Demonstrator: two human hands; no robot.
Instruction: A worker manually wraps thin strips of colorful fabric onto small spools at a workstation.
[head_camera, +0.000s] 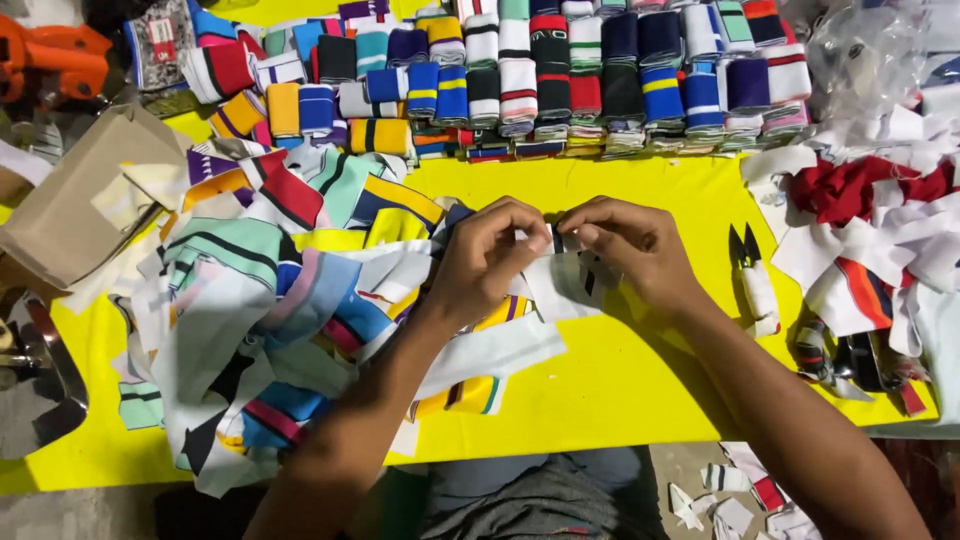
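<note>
Both hands, left (487, 262) and right (630, 252), pinch a white fabric strip (560, 280), fingers hiding its top edge.

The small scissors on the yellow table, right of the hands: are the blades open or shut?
Open. The scissors lie on the yellow table, two dark tips spread apart in a V.

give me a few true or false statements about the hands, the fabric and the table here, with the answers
1. Both hands, left hand and right hand, pinch one white fabric piece. True.
2. The table cover is blue. False: it is yellow.
3. The thread snips lie right of the right hand. True.
4. The right hand holds the thread snips. False: they lie on the cover, untouched.
5. Folded striped pieces are stacked in rows at the far side. True.
6. The cardboard box sits at the right edge. False: it sits at the left.
</note>
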